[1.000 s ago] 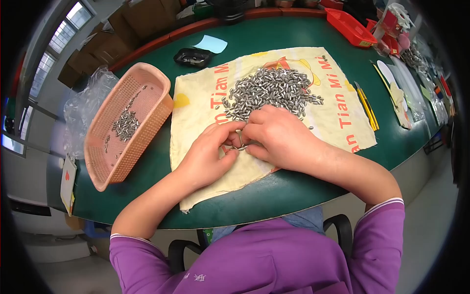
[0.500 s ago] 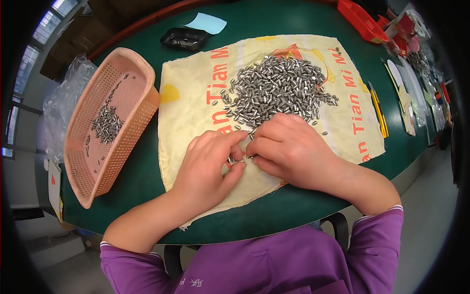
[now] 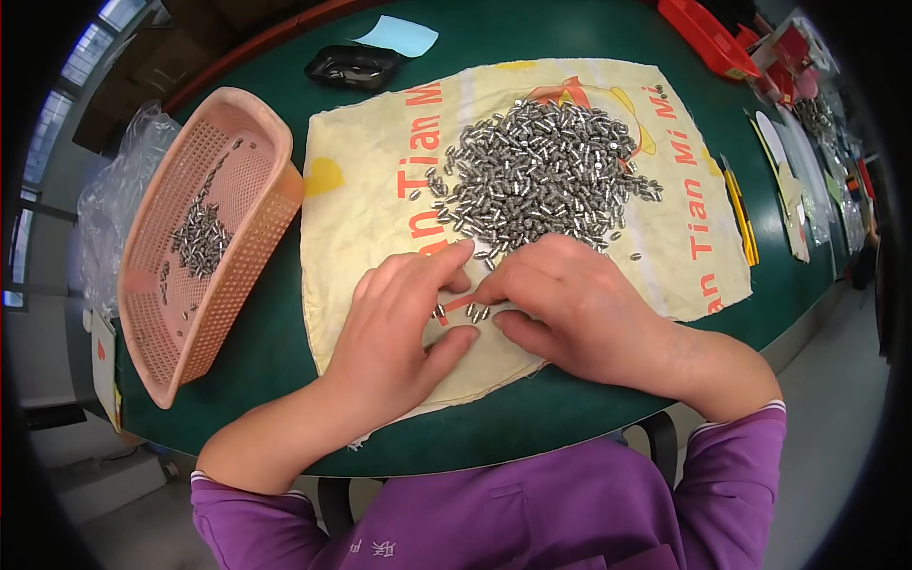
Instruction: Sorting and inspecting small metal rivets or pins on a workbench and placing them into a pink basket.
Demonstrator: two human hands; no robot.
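Note:
A large heap of small silver metal pins with grooved ends [image 3: 541,171] lies on a pale yellow printed cloth [image 3: 366,152]. In front of it, a few loose metal pins [image 3: 477,312] rest on the cloth between my hands. My left hand [image 3: 394,328] is at their left, thumb and forefinger spread apart. One more pin shows beneath its curved fingers; whether they touch it is unclear. From the right, my right hand [image 3: 575,313] reaches in with a gap between thumb and forefinger, close beside the loose pins. Its other fingers are hidden under the hand.
A pink perforated plastic basket [image 3: 266,228] stands left of the cloth, tilted, with a smaller batch of pins inside. Clear plastic bags [image 3: 119,204] lie behind it. A black tray [image 3: 353,68] and a blue paper sit at the back. Yellow cutters [image 3: 741,214] and a red tray [image 3: 708,38] are right.
Thumbs and forefingers of both hands have parted, uncovering the loose pins on the cloth between them. The hands otherwise stay almost in place.

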